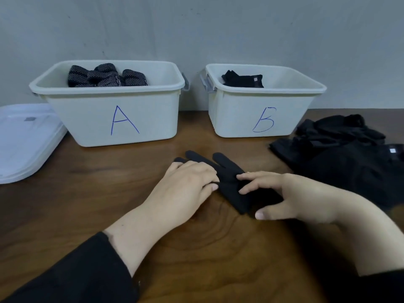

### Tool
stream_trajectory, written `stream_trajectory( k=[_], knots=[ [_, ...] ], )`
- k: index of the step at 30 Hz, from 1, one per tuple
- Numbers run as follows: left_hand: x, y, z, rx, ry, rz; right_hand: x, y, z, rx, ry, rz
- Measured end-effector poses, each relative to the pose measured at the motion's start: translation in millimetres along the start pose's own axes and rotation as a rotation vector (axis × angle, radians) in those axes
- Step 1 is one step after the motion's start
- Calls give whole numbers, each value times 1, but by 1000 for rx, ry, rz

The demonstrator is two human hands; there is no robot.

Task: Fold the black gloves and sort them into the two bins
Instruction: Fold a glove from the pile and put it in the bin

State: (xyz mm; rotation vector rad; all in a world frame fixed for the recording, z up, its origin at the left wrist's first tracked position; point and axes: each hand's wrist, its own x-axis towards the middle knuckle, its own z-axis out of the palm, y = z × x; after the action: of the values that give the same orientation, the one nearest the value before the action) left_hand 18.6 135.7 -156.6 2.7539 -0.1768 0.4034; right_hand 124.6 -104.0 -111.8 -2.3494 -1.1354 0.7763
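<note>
Far left of the left hand [188,182] lie white lids [24,141]. Beyond it, bin A [109,114], lettered in blue, holds dotted black folded gloves [107,76]. Both hands press flat on a black glove [229,182] on the table [196,248], the right hand [290,193] with fingers straight and thumb spread. Beyond that hand, bin B [258,114] holds a plain black glove [242,80]. To its right is a pile of black gloves [341,154].
</note>
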Motion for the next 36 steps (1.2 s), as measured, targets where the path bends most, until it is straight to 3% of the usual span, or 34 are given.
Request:
stream_trajectory(
  k=[2, 7, 12, 14, 19, 21, 26, 36],
  knots=[
    [-1, 0, -2, -117, 18, -73, 1, -3, 2, -64, -13, 2],
    [-2, 4, -9, -264, -20, -156, 11, -8, 17, -172, 215, -25],
    [-4, 1, -11, -377, 6, -213, 12, -12, 28, -282, 287, -103],
    [-4, 1, -14, -411, 40, -217, 12, -16, 33, -205, 355, -141],
    [-4, -4, -21, -600, 131, -288, 9, -44, 25, 266, 724, -101],
    [-4, -7, -24, -659, 153, -288, 12, -57, 17, 422, 781, -86],
    [-7, -8, -27, -882, 147, -300, 22, -78, -3, 719, 746, -16],
    [-6, -8, -29, -1333, 195, -435, 21, -111, -30, 669, 558, -143]
  ],
)
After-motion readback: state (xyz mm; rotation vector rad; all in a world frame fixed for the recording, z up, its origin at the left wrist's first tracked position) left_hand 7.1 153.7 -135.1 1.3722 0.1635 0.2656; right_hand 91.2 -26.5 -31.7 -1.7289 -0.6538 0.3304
